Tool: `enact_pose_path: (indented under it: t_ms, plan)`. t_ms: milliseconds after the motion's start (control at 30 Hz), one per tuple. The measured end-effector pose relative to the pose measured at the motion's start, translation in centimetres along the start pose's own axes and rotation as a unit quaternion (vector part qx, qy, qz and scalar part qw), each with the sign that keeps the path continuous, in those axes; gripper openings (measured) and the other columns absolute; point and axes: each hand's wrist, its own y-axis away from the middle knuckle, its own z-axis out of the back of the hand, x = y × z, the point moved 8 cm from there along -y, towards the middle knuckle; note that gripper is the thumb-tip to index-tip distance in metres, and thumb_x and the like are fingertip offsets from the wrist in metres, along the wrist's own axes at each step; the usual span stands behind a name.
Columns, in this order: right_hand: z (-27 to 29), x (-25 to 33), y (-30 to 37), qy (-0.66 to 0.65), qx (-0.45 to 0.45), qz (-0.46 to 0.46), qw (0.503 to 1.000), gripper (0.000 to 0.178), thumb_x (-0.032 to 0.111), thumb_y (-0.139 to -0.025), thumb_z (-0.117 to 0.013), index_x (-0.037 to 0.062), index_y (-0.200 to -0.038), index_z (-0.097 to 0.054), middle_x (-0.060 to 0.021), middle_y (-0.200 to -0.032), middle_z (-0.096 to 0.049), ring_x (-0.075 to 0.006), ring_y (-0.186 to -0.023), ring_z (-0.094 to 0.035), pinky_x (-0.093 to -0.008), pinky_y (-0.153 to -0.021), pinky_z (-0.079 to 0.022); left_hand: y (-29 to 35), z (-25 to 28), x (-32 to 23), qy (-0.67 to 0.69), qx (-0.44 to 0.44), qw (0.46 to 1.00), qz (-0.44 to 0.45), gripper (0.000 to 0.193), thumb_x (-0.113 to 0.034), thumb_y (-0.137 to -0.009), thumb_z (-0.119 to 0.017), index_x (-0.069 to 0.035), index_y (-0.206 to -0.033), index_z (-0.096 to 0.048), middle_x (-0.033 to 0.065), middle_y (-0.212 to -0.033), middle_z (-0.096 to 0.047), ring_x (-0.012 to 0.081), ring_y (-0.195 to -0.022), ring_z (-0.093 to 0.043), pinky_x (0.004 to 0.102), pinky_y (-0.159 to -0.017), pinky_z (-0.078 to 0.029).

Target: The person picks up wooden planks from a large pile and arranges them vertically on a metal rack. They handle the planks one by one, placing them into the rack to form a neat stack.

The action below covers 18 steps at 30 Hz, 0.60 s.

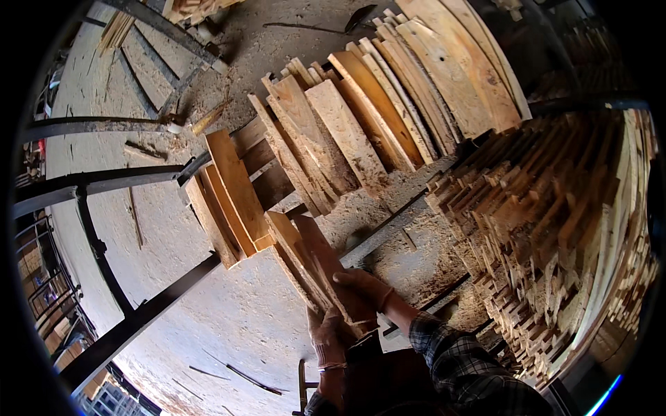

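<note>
A small bundle of rough wooden boards is between my hands in front of my body, its far end pointing up and to the left. My left hand, which seems to wear a pale glove, is closed around the near end on the left side. On the right side, my right hand grips the bundle, thumb along the reddish-brown board. Just beyond the bundle's far end, several short boards lean together on a dark rack. More boards stand in a tilted row to their right.
Large wide boards stand at the far right end of the row. A tall, dense stack of boards rises close on my right. Dark metal bars cross the left side. Sawdust and wood scraps litter the concrete floor.
</note>
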Motion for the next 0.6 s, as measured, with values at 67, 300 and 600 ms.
enact_pose_path:
  t_ms: [67, 300, 600]
  plan:
    - [-1.8, 0.4, 4.4, -0.014, -0.006, 0.028, 0.999, 0.049, 0.028, -0.090, -0.067, -0.0044, -0.125, -0.054, -0.0120, -0.113, -0.065, -0.0182, -0.095, -0.065, -0.0318, -0.085, -0.054, 4.1, -1.8, -0.8, -0.002, 0.008, 1.000, -0.017, 0.065, -0.009, -0.087, -0.065, -0.006, -0.144, -0.035, 0.0127, -0.118, -0.058, 0.0210, -0.099, -0.061, 0.0317, -0.082, -0.053]
    - [-11.9, 3.4, 24.8, 0.077, 0.163, 0.262, 0.948, 0.084, 0.044, -0.072, -0.077, -0.0071, -0.131, -0.047, -0.0107, -0.117, -0.062, -0.0165, -0.102, -0.058, -0.0296, -0.089, -0.049, 19.3, -6.8, -0.9, 0.002, 0.186, 0.981, -0.050, 0.069, -0.011, -0.081, -0.063, -0.004, -0.143, -0.034, 0.0142, -0.122, -0.055, 0.0231, -0.098, -0.061, 0.0331, -0.085, -0.054]
    - [-1.4, 2.9, 59.6, 0.078, 0.090, 0.593, 0.796, 0.108, 0.047, -0.057, -0.090, -0.0066, -0.137, -0.042, -0.0132, -0.127, -0.058, -0.0208, -0.114, -0.054, -0.0314, -0.101, -0.041, 42.2, -21.8, 8.0, -0.322, 0.402, 0.848, -0.124, 0.081, 0.004, -0.069, -0.065, -0.003, -0.143, -0.034, 0.0128, -0.129, -0.053, 0.0250, -0.108, -0.056, 0.0359, -0.090, -0.052]
